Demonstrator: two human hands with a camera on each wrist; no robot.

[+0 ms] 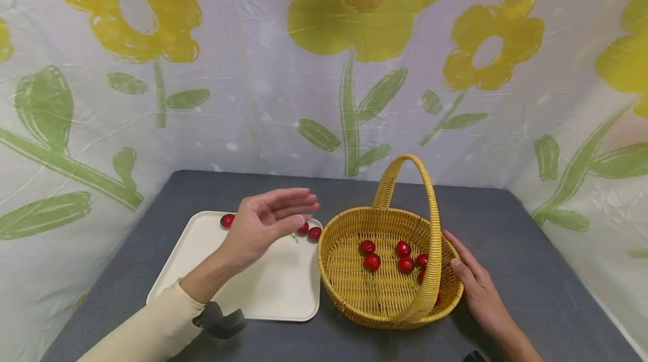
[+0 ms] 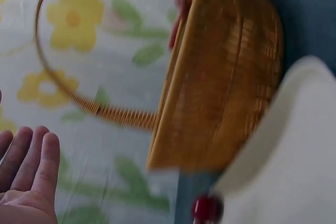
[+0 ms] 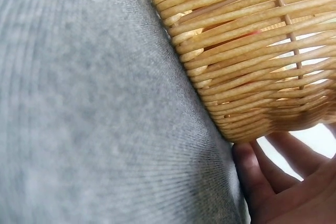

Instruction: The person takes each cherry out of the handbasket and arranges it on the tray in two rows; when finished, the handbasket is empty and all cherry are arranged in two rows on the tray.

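My left hand (image 1: 255, 230) is raised over the white tray (image 1: 273, 306), fingers extended and nothing in its grasp. In the left wrist view its fingers (image 2: 42, 166) point up, apart from the basket. Several red cherries lie along the tray's far side, among them a cherry (image 1: 227, 221) at the left and another cherry (image 1: 314, 234) close to the basket. A yellow wicker basket (image 1: 349, 294) with a tall arched handle stands to the right of the tray. Cherries (image 1: 372, 262) lie on its bottom, some partly hidden by the handle. My right hand (image 1: 478, 289) rests against the basket's right side, fingers fairly straight.
A dark grey tabletop (image 1: 511, 238) lies under the tray and basket. Behind it hangs a white cloth (image 1: 243, 98) printed with yellow flowers. The basket handle (image 1: 432, 227) rises well above the rim. A dark strap (image 1: 220, 321) hangs at my left wrist.
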